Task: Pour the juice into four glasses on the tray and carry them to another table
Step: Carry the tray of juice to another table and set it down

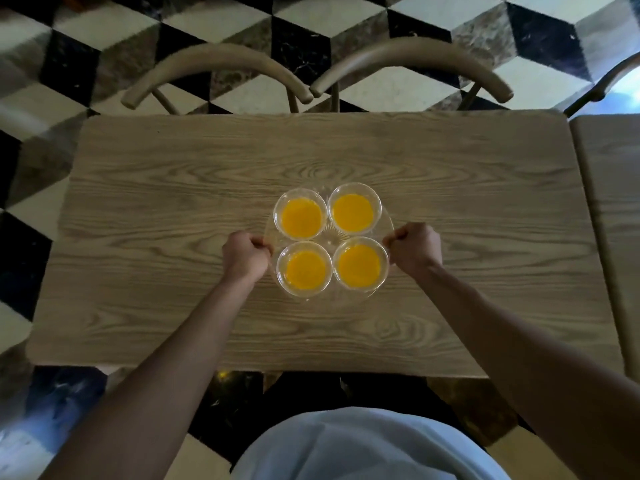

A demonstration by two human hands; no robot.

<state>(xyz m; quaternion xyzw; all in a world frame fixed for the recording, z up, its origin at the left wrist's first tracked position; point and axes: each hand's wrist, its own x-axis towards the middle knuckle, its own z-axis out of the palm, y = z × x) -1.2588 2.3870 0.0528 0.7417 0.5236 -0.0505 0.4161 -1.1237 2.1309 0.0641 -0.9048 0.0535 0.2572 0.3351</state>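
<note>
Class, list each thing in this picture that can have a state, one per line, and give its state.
Far-left glass: upright, holds juice.
Far-right glass: upright, holds juice.
Near-left glass: upright, holds juice.
Near-right glass: upright, holds juice.
Tray: level over the table, held at both sides.
Left hand: closed on the tray's edge.
Right hand: closed on the tray's edge.
Chairs: pushed in, unoccupied.

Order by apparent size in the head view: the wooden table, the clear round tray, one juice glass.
1. Light wooden table
2. Clear round glass tray, gripped by both hands
3. Near-left juice glass; all four look alike.
</note>
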